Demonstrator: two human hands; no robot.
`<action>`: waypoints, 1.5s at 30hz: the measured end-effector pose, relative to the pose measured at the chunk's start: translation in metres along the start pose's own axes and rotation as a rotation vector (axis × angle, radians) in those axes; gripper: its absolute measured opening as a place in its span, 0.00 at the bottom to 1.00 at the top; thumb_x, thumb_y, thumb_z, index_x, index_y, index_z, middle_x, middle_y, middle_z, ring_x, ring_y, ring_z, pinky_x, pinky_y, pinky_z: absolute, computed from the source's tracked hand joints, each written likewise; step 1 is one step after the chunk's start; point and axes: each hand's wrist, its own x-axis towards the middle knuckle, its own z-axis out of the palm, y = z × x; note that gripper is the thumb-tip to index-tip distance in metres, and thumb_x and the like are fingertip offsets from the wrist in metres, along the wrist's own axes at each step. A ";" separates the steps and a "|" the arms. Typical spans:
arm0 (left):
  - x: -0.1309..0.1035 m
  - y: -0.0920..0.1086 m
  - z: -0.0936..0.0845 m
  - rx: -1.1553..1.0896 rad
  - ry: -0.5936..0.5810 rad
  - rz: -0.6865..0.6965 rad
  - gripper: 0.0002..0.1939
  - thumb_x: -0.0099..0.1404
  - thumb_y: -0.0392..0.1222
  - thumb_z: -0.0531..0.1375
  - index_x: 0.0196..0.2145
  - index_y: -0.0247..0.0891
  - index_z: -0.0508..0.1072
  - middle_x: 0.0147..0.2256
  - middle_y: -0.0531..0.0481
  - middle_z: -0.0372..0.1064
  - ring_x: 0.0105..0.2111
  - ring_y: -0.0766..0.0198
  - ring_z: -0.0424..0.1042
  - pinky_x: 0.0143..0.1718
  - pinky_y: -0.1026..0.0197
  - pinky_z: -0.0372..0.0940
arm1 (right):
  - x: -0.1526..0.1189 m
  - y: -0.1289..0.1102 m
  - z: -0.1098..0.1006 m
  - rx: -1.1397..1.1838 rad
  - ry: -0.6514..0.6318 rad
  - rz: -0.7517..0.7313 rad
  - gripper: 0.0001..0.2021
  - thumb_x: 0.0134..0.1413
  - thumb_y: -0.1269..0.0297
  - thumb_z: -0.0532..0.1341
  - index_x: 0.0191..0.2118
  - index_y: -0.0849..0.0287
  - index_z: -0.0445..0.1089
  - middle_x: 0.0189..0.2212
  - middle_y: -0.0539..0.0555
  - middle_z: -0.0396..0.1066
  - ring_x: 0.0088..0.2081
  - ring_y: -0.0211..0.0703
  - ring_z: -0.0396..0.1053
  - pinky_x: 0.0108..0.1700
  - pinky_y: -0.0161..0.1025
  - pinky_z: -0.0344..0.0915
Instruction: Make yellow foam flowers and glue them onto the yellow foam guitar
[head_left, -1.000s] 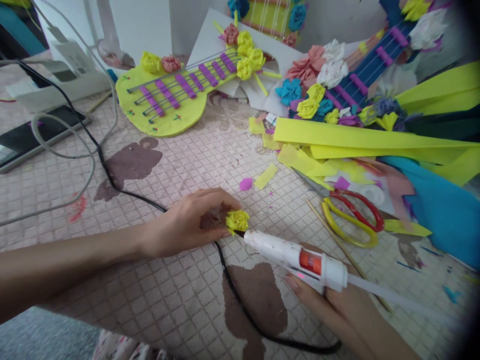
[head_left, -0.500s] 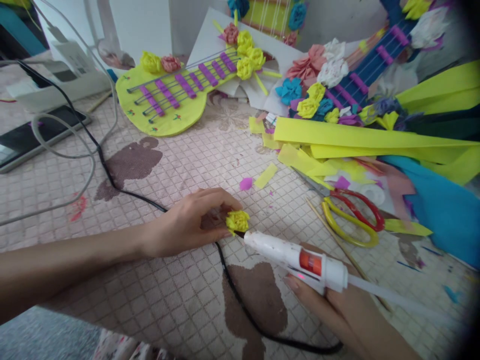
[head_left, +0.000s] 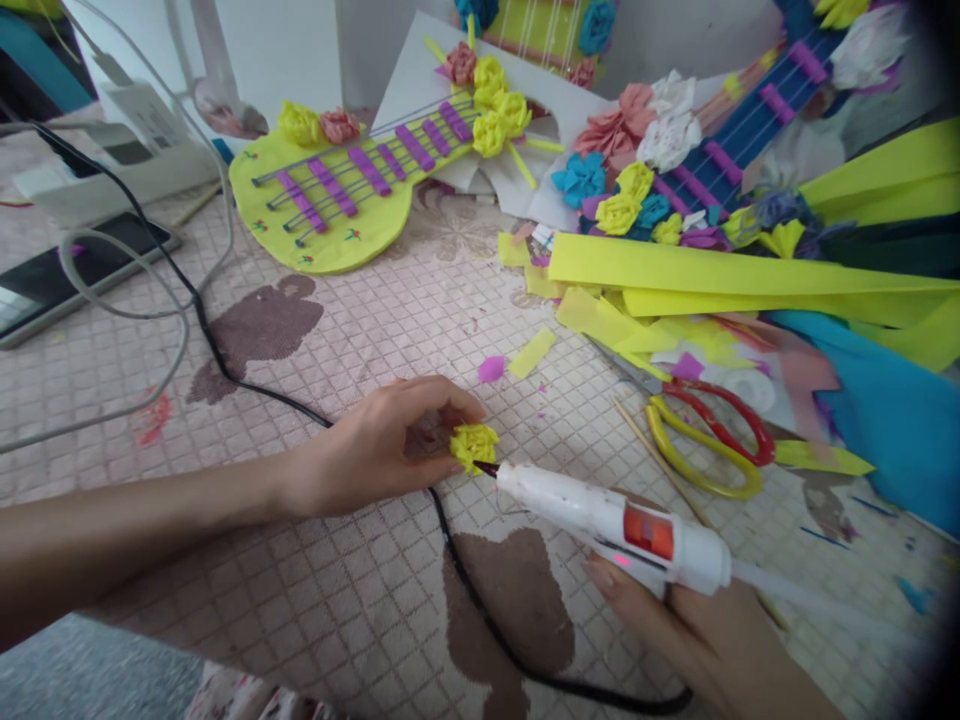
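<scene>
My left hand (head_left: 382, 435) rests low over the cloth, thumb and fingers pinching a small yellow paper flower (head_left: 474, 446). A white glue gun (head_left: 577, 510) with an orange window is gripped in my right hand (head_left: 690, 620). Its dark nozzle tip lies against or just over the near right side of the flower. From the back of the gun runs a pale glue stick (head_left: 810, 595), and a small pink light glows on its side. Most of the right hand's fingers are hidden behind the gun.
A black cord (head_left: 285, 398) crosses the patterned tablecloth (head_left: 360, 610). Scissors (head_left: 712, 445) and a wooden stick (head_left: 660, 460) lie at right, beside yellow paper strips (head_left: 720, 270) and blue paper (head_left: 892, 400). Behind stand a yellow paper guitar (head_left: 330, 230) and a blue one (head_left: 757, 130). A phone (head_left: 82, 270) lies left.
The glue gun has shifted slightly right and down, its nozzle now showing more in front of the flower. My left hand and the flower have hardly moved.
</scene>
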 end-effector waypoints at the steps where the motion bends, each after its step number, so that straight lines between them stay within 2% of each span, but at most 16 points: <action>1: 0.000 0.000 0.000 0.003 0.002 0.002 0.16 0.57 0.32 0.60 0.44 0.35 0.67 0.39 0.47 0.70 0.34 0.67 0.71 0.33 0.67 0.69 | 0.000 0.001 0.000 0.025 -0.010 0.018 0.08 0.54 0.59 0.54 0.26 0.51 0.63 0.16 0.48 0.63 0.19 0.44 0.67 0.15 0.36 0.60; 6: 0.000 -0.002 0.002 0.031 0.014 0.020 0.17 0.57 0.32 0.60 0.45 0.35 0.67 0.41 0.46 0.69 0.37 0.65 0.70 0.34 0.66 0.69 | 0.000 0.005 -0.003 0.135 -0.068 0.066 0.08 0.55 0.60 0.54 0.26 0.52 0.63 0.15 0.47 0.62 0.21 0.44 0.68 0.18 0.36 0.63; 11: 0.000 -0.002 0.001 0.072 0.008 0.020 0.18 0.57 0.33 0.60 0.47 0.36 0.67 0.41 0.47 0.70 0.36 0.66 0.70 0.37 0.64 0.69 | 0.003 0.007 -0.005 0.086 0.052 0.020 0.08 0.55 0.58 0.55 0.29 0.53 0.67 0.21 0.49 0.69 0.25 0.45 0.70 0.24 0.37 0.68; 15: -0.001 0.001 0.001 0.053 -0.004 -0.013 0.17 0.58 0.34 0.60 0.47 0.37 0.67 0.41 0.48 0.70 0.35 0.67 0.71 0.36 0.66 0.69 | 0.004 0.012 -0.006 0.091 0.064 0.010 0.12 0.54 0.57 0.56 0.24 0.55 0.67 0.16 0.47 0.67 0.18 0.40 0.65 0.20 0.34 0.63; 18: -0.003 0.000 0.002 -0.029 -0.002 -0.050 0.18 0.58 0.34 0.60 0.48 0.37 0.66 0.43 0.48 0.69 0.37 0.66 0.71 0.36 0.66 0.69 | 0.004 0.012 -0.004 0.139 0.087 0.068 0.12 0.53 0.57 0.56 0.24 0.55 0.68 0.17 0.47 0.68 0.20 0.39 0.65 0.21 0.33 0.63; 23: -0.006 -0.009 0.003 -0.131 0.068 -0.055 0.23 0.59 0.35 0.60 0.52 0.40 0.63 0.44 0.48 0.69 0.39 0.65 0.71 0.38 0.64 0.70 | 0.007 0.013 0.000 0.262 0.117 0.188 0.14 0.51 0.53 0.57 0.24 0.57 0.70 0.15 0.48 0.66 0.18 0.39 0.63 0.17 0.33 0.58; 26: -0.006 -0.014 0.001 -0.068 0.143 -0.005 0.24 0.59 0.35 0.60 0.53 0.41 0.62 0.45 0.48 0.68 0.42 0.64 0.70 0.43 0.63 0.69 | 0.009 0.018 0.003 0.351 0.105 0.226 0.16 0.51 0.52 0.57 0.24 0.58 0.69 0.14 0.48 0.64 0.16 0.37 0.61 0.16 0.32 0.55; 29: -0.004 -0.017 -0.003 0.022 0.202 0.016 0.24 0.59 0.36 0.60 0.53 0.41 0.62 0.44 0.49 0.69 0.42 0.64 0.70 0.43 0.62 0.68 | 0.012 0.024 0.007 0.376 0.134 0.252 0.17 0.51 0.51 0.57 0.23 0.59 0.69 0.13 0.48 0.62 0.15 0.36 0.58 0.15 0.31 0.54; 31: -0.002 -0.019 -0.008 0.076 0.250 0.018 0.23 0.59 0.37 0.60 0.52 0.41 0.61 0.43 0.49 0.70 0.40 0.64 0.70 0.42 0.61 0.68 | 0.015 0.026 0.010 0.346 0.205 0.224 0.17 0.51 0.51 0.57 0.24 0.60 0.70 0.14 0.49 0.64 0.17 0.38 0.61 0.17 0.32 0.59; 33: 0.000 -0.023 -0.014 0.128 0.307 0.032 0.24 0.59 0.37 0.59 0.53 0.41 0.61 0.42 0.50 0.70 0.40 0.64 0.70 0.43 0.60 0.67 | 0.018 0.027 0.013 0.289 0.273 0.165 0.15 0.51 0.53 0.57 0.28 0.60 0.72 0.20 0.52 0.71 0.23 0.42 0.67 0.25 0.35 0.65; 37: 0.004 -0.032 -0.025 0.190 0.409 0.052 0.25 0.58 0.36 0.59 0.53 0.41 0.59 0.42 0.50 0.70 0.40 0.64 0.70 0.45 0.57 0.66 | 0.027 0.030 0.022 0.214 0.296 0.062 0.15 0.53 0.55 0.57 0.38 0.61 0.73 0.31 0.55 0.75 0.36 0.49 0.71 0.39 0.41 0.69; 41: 0.006 -0.033 -0.030 0.212 0.441 0.071 0.25 0.57 0.36 0.59 0.53 0.40 0.59 0.41 0.50 0.71 0.39 0.64 0.70 0.45 0.56 0.66 | 0.031 0.032 0.027 0.182 0.301 0.015 0.15 0.55 0.55 0.56 0.36 0.61 0.73 0.31 0.56 0.75 0.37 0.50 0.72 0.41 0.43 0.68; 45: 0.005 -0.029 -0.031 0.220 0.462 0.070 0.25 0.57 0.36 0.58 0.52 0.40 0.59 0.40 0.49 0.71 0.39 0.63 0.70 0.44 0.56 0.65 | 0.032 0.032 0.027 0.188 0.313 0.001 0.15 0.54 0.55 0.56 0.37 0.61 0.74 0.36 0.57 0.76 0.40 0.51 0.72 0.43 0.43 0.68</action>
